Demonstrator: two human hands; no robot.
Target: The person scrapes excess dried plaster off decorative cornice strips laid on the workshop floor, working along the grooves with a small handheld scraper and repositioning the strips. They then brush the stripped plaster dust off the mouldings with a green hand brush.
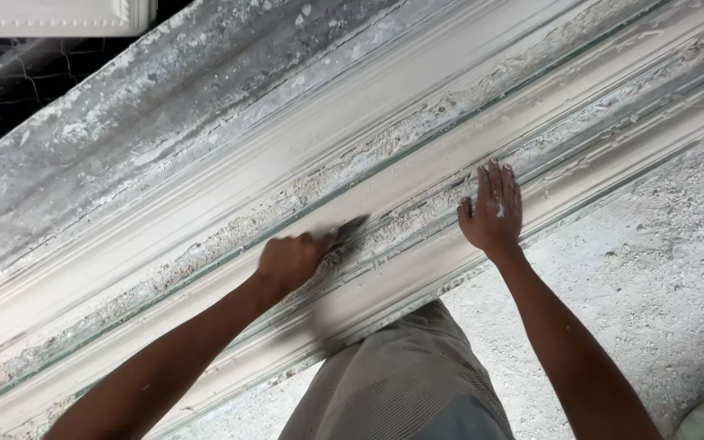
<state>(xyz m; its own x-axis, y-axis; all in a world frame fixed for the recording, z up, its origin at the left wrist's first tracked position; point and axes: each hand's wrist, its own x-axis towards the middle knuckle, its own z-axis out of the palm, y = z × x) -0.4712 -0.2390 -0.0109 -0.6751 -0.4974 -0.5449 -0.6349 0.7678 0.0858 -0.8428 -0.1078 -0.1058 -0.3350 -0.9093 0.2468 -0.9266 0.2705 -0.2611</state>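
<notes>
a: left hand (289, 262)?
b: fist closed round a dark scraper (347, 231), blade on the plaster cornice moulding (417, 175), mid-length, near its front edge.
a: right hand (492, 213)?
b: open, fingers together, flat on the moulding just beside, holding nothing.

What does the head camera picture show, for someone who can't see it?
A person's left hand grips a dark flat scraper blade against a long white ridged plaster moulding, while the right hand presses flat on it. Crumbly plaster bits lie in the grooves, above a dusty grey floor.
</notes>
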